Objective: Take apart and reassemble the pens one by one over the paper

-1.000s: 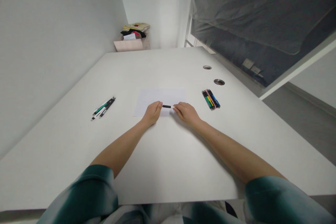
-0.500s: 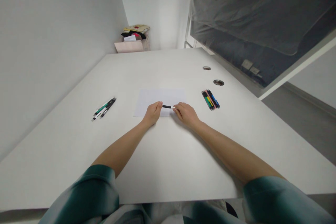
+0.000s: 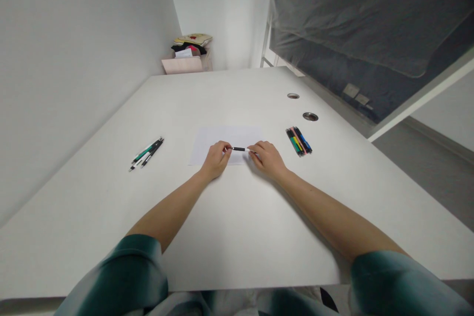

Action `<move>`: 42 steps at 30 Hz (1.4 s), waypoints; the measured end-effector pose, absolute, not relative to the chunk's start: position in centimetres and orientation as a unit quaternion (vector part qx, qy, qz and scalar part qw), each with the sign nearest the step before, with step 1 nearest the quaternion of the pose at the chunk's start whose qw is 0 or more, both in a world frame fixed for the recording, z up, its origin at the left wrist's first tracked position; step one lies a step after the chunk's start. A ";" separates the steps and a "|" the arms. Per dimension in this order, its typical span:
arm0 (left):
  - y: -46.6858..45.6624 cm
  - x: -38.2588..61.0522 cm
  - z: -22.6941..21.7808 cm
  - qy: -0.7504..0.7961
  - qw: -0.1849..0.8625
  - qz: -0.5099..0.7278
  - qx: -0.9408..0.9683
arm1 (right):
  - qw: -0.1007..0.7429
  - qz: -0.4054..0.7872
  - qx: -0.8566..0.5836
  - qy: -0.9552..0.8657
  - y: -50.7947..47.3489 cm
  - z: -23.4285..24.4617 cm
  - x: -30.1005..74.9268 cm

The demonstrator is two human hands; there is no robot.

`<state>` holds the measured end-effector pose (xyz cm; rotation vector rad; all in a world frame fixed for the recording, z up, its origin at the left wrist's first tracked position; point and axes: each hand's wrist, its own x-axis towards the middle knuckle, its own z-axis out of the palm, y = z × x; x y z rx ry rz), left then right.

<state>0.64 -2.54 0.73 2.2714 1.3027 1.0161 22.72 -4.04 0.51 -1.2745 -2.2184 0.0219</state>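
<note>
Between my two hands a black-and-white pen (image 3: 239, 149) is held level above a sheet of white paper (image 3: 202, 140). The fingertips of my left hand (image 3: 216, 159) pinch its left end. My right hand (image 3: 269, 159) grips the white right end between thumb and fingers. Both ends are partly covered by my fingers. The paper lies flat on the white table, its near corners beside and under my hands.
Several pens (image 3: 147, 153) lie in a loose bundle to the left. To the right, several coloured pens (image 3: 298, 141) lie side by side. Two round metal-rimmed holes (image 3: 310, 116) are set in the table (image 3: 237, 227) near its right edge. A pink box (image 3: 182, 64) stands beyond the far edge.
The pen and both hands have shifted slightly to the right. My left fingers have changed from a closed grip to a fingertip pinch at the pen's end.
</note>
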 end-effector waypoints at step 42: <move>-2.3 0.4 0.5 0.439 0.105 0.303 0.840 | 0.305 -0.018 -0.458 -0.835 -4.0 0.2 22.6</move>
